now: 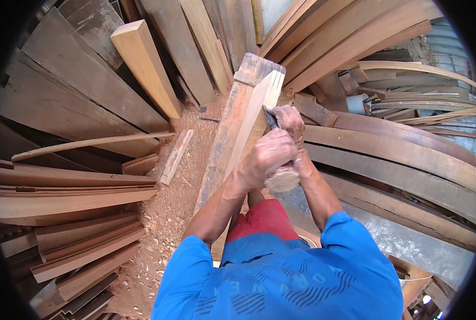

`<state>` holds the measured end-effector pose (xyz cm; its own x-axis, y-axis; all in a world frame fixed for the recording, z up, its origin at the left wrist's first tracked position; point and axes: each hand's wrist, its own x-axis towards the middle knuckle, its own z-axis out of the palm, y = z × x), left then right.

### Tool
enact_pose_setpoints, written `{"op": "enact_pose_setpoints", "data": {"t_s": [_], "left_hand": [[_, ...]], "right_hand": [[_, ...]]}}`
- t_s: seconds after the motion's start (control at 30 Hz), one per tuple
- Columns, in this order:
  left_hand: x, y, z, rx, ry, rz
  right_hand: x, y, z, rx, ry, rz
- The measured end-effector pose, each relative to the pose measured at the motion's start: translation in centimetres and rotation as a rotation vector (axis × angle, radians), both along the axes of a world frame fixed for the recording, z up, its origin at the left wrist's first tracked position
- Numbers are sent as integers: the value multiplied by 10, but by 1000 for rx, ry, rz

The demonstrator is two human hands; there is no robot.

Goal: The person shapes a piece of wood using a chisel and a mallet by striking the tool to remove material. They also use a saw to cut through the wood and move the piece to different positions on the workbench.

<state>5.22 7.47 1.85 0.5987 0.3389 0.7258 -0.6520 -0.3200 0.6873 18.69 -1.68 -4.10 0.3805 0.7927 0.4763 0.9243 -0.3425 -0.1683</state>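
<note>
A dark-bladed chisel [270, 118] points away from me at a pale wooden board [251, 120], whose far end [273, 88] shows narrow parallel lines or slots. My right hand [291, 121] closes around the chisel near its blade, close to the board's right edge. Nearer to me, my left hand [272, 153] is a slightly blurred fist wrapped around the handle part. Below that fist shows a pale, round wooden end [282, 180]; its join to the chisel is hidden by my hands. The board lies along a worn wooden bench plank [230, 128] with a block near its far end.
Stacked timber [78, 200] crowds the left side, and upright planks [176, 48] lean at the back. A squared pale post [142, 64] stands among them. Curved-looking boards [387, 154] lie to the right. Shavings and an offcut [176, 156] cover the floor left of the bench.
</note>
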Motion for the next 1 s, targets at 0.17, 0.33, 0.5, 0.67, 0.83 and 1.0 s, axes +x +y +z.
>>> {"op": "enact_pose_setpoints", "data": {"t_s": [0.17,0.33,0.5,0.67,0.83,1.0], "left_hand": [[-39,-26,-20,-168,112,15],[-6,0,0,-72,54,0],[-20,-8,-22,-203,7,31],[-13,-4,-8,-148,94,20],[-16,-9,-19,-117,42,101],[-38,-27,-13,-258,181,48]], "right_hand": [[-53,-28,-20,-110,165,14],[-18,-6,0,-173,99,-36],[-35,-3,-12,-146,92,-116],[-17,-10,-5,-245,198,-19],[-26,6,6,-101,95,-159],[-48,-19,0,-218,198,-50]]}}
